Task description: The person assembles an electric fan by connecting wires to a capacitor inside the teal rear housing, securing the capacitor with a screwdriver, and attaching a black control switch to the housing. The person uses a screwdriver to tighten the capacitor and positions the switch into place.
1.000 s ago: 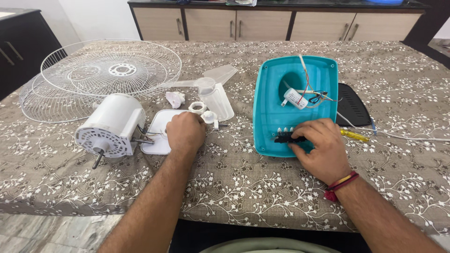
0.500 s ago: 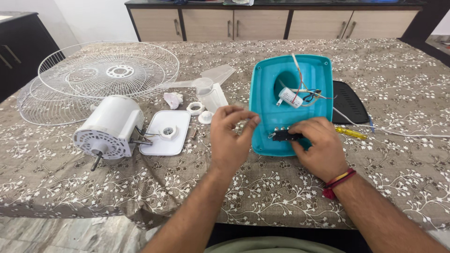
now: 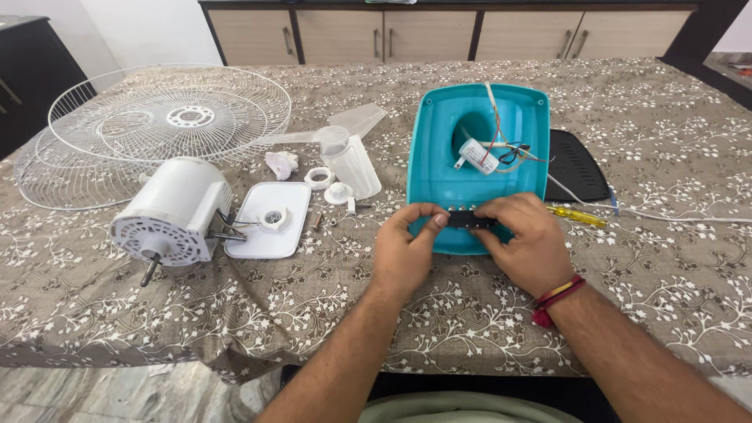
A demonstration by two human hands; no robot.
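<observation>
Floral-clothed table point(image 3: 235, 305) (wooden cabinets point(image 3: 407, 35) behind) bears teal base point(image 3: 439, 180).

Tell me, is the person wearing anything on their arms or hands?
Both forearms are bare, with no sleeves or gloves in view. The right hand has red and yellow thread bands around its wrist. The left hand has nothing on it; no rings or watch show.

Glossy teal plastic base point(image 3: 439, 176), matt printed cloth point(image 3: 392, 313), thin wire grilles point(image 3: 168, 117), probably metal, smooth white plastic motor housing point(image 3: 176, 204).
</observation>
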